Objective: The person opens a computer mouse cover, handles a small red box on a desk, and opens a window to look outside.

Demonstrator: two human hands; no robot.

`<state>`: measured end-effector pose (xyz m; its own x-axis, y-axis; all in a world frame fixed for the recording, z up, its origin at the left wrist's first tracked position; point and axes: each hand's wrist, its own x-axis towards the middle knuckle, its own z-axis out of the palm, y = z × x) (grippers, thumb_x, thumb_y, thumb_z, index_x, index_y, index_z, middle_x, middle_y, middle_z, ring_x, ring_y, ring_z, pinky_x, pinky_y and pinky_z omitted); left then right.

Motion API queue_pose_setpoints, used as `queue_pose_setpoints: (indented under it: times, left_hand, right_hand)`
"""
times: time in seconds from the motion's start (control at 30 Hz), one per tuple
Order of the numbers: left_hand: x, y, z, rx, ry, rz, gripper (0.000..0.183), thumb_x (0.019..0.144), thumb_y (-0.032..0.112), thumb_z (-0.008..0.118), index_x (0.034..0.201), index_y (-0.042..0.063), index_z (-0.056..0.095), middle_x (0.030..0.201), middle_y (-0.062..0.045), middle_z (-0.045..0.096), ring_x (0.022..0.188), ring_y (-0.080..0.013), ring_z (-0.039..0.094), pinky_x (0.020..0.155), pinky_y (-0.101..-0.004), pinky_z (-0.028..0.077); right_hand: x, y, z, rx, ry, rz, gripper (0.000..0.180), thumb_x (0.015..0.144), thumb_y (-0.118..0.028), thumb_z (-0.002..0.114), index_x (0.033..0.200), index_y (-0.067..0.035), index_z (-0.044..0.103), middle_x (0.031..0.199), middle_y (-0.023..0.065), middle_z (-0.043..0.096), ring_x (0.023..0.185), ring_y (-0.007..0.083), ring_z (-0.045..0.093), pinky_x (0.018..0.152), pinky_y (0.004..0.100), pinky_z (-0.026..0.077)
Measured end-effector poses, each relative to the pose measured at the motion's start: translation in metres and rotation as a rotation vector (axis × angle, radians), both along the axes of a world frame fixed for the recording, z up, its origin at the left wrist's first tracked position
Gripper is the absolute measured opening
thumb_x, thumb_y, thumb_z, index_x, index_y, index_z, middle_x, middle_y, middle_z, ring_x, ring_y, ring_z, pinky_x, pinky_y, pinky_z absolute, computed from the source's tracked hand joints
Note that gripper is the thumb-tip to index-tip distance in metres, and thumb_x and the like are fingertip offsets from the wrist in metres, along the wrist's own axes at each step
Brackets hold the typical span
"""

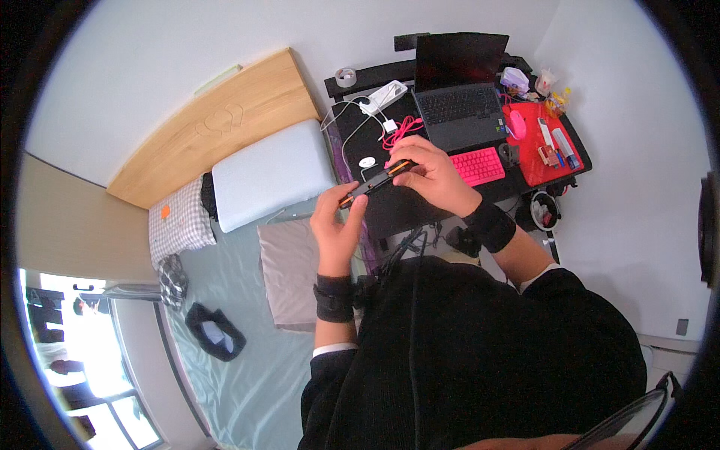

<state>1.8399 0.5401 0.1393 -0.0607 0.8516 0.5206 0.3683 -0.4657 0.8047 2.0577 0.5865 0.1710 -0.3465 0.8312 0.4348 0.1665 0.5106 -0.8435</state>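
Between my two hands is a slim black device with orange trim (376,183), held aslant above the front left of the black desk (388,216). My left hand (337,222) pinches its lower left end between thumb and fingers. At the upper right end, my right hand (430,173) grips it, fingers curled over the top and thumb below. What exactly the device is cannot be made out. Just past it on the desk lie a small white oval object (367,162) and a bundled pink cable (402,133). A pink keyboard (478,167) is partly behind my right hand.
An open laptop (464,107) stands at the desk's back. A power strip (383,98) with white cables and a tape roll (345,77) are left of it. Rightward, a pink mouse (517,125) rests on a red mat (531,174). A bed (242,388) with pillows adjoins the desk.
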Motion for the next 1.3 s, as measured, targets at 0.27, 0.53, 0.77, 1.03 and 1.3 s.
queue_pose_setpoints:
  times: [0.27,0.53,0.77,1.03,1.3]
  left_hand:
    - [0.013,-0.001,0.017,0.070,0.114,0.022,0.025,0.076,0.005,0.081,0.095,0.001,0.064,0.087,-0.011,0.063,0.077,-0.0245,0.062,0.071,-0.0331,0.051]
    - [0.015,0.001,0.008,0.001,0.029,-0.029,0.029,0.073,0.006,0.083,0.085,0.002,0.056,0.079,-0.008,0.057,0.071,-0.0195,0.054,0.067,-0.0296,0.046]
    - [0.022,0.001,0.005,-0.165,0.070,-0.119,0.029,0.078,0.006,0.078,0.087,0.003,0.050,0.079,-0.009,0.053,0.071,-0.0217,0.052,0.067,-0.0329,0.045]
    - [0.028,-0.005,0.005,-0.206,0.175,-0.142,0.030,0.086,0.015,0.073,0.091,0.002,0.047,0.082,-0.012,0.052,0.076,-0.0245,0.050,0.073,-0.0345,0.045]
    - [0.029,-0.012,0.010,-0.161,0.266,-0.088,0.026,0.083,0.006,0.072,0.090,0.001,0.048,0.087,-0.016,0.051,0.083,-0.0362,0.050,0.075,-0.0436,0.042]
  right_hand:
    - [-0.005,0.004,0.009,0.182,-0.122,0.113,0.025,0.085,-0.007,0.069,0.109,-0.003,0.062,0.102,0.0121,0.062,0.092,0.0288,0.065,0.080,0.0356,0.053]
    - [-0.003,0.000,0.006,0.136,-0.119,0.142,0.025,0.085,-0.006,0.069,0.109,-0.003,0.061,0.098,0.0120,0.063,0.093,0.0293,0.064,0.080,0.0369,0.051]
    - [0.005,-0.007,0.004,0.140,-0.127,0.110,0.027,0.081,-0.001,0.070,0.106,-0.001,0.061,0.102,0.0120,0.063,0.095,0.0291,0.064,0.082,0.0365,0.050]
    - [0.011,-0.018,0.004,0.132,-0.127,0.082,0.027,0.083,-0.002,0.069,0.108,-0.002,0.060,0.102,0.0124,0.062,0.095,0.0299,0.063,0.082,0.0365,0.050]
    - [0.009,-0.020,0.003,0.079,-0.126,0.087,0.024,0.088,-0.008,0.067,0.109,-0.001,0.059,0.103,0.0146,0.063,0.094,0.0323,0.065,0.081,0.0375,0.051]
